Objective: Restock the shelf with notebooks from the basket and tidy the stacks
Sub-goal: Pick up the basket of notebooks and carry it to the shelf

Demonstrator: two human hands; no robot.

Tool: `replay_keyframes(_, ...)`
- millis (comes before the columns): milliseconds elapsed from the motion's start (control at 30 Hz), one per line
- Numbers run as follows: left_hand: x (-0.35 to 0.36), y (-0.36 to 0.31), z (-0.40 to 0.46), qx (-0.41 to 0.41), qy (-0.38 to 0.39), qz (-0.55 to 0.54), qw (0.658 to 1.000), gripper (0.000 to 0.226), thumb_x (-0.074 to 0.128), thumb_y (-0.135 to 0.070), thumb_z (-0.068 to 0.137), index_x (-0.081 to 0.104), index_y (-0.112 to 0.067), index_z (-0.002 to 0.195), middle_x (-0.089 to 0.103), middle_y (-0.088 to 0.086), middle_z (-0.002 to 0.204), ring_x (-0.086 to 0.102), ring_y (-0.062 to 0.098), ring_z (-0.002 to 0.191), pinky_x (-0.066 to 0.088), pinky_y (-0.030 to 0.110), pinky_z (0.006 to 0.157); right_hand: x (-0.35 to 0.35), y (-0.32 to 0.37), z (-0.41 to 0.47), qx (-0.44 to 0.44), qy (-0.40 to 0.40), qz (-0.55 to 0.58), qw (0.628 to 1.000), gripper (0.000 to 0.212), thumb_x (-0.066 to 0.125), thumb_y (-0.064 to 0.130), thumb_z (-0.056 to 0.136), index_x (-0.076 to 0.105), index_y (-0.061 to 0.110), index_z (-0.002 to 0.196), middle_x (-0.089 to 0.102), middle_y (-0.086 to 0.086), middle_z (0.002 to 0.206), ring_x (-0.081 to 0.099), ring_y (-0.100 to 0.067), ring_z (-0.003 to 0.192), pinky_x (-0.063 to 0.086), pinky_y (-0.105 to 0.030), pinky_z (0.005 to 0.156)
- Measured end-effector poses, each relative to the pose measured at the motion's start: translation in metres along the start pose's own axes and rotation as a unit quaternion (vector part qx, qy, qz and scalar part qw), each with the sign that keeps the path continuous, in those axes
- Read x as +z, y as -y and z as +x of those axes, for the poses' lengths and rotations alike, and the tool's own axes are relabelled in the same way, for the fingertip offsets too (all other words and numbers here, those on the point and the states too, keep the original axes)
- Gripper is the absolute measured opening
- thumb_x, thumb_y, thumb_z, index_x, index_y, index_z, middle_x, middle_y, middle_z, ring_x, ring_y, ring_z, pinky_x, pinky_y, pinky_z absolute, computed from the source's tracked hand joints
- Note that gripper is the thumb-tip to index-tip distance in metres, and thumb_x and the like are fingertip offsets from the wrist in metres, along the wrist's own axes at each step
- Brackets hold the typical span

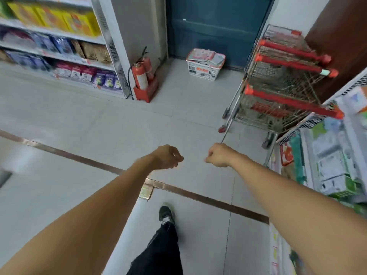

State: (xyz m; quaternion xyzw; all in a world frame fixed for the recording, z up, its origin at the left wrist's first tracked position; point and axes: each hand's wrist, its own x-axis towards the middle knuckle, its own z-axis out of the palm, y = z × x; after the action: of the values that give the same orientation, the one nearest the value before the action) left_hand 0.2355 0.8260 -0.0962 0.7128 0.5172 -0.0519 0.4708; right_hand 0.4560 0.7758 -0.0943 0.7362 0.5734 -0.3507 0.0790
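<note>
A white plastic basket (203,70) stands on the floor at the far end of the aisle, against a blue door. Pink and pale notebooks (204,55) are piled in it, some above the rim. Both my arms stretch forward over the floor, well short of the basket. My left hand (168,157) hangs with its fingers loosely curled and holds nothing. My right hand (218,155) is curled the same way, also holding nothing. A shelf (335,155) with blurred green and white goods runs along the right edge.
Nested shopping carts (282,92) with red handles stand at the right, beside the basket. Two red fire extinguishers (143,76) stand by the end of the left shelf unit (59,46). A dark strip (79,155) crosses the tiled floor. My black shoe (166,213) steps forward.
</note>
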Motion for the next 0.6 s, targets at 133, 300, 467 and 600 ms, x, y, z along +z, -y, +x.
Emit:
replay_keyframes(133, -0.079, 0.015, 0.118, -0.012, 0.007, 0.006, 1.0, 0.016, 0.06, -0.033, 0.092, 0.065, -0.019, 0.092, 0.074, 0.004, 0.088, 0.068, 0.014, 0.074, 0.049, 0.022, 0.065, -0.065, 0.025, 0.12, 0.02, -0.011, -0.016, 1.0, 0.032, 0.062, 0.042, 0.088, 0.067, 0.011, 0.092, 0.067, -0.009, 0.104, 0.065, -0.028, 0.095, 0.055, -0.037, 0.085)
replay_keyframes(300, -0.178, -0.007, 0.242, -0.028, 0.057, 0.028, 0.998, 0.018, 0.061, -0.036, 0.091, 0.066, -0.019, 0.094, 0.074, 0.003, 0.088, 0.068, 0.012, 0.073, 0.05, 0.021, 0.067, -0.161, 0.038, 0.239, 0.055, 0.0, 0.012, 0.998, 0.033, 0.063, 0.043, 0.087, 0.069, 0.012, 0.097, 0.069, -0.006, 0.101, 0.065, -0.026, 0.095, 0.056, -0.037, 0.088)
replay_keyframes(467, -0.271, -0.06, 0.394, -0.011, 0.073, 0.07, 0.995, 0.019, 0.059, -0.038, 0.092, 0.066, -0.02, 0.094, 0.074, 0.0, 0.086, 0.069, 0.011, 0.076, 0.049, 0.022, 0.069, -0.257, 0.025, 0.376, 0.066, -0.027, 0.068, 0.995, 0.03, 0.064, 0.043, 0.088, 0.059, 0.016, 0.075, 0.063, -0.002, 0.083, 0.063, -0.024, 0.084, 0.053, -0.031, 0.076)
replay_keyframes(600, -0.336, -0.098, 0.52, -0.005, 0.057, 0.081, 0.995, 0.021, 0.058, -0.037, 0.091, 0.067, -0.019, 0.098, 0.074, -0.002, 0.085, 0.068, 0.012, 0.077, 0.051, 0.024, 0.073, -0.317, 0.008, 0.498, 0.089, -0.022, 0.087, 0.992, 0.037, 0.063, 0.042, 0.088, 0.049, 0.015, 0.067, 0.053, -0.001, 0.07, 0.06, -0.026, 0.076, 0.044, -0.027, 0.063)
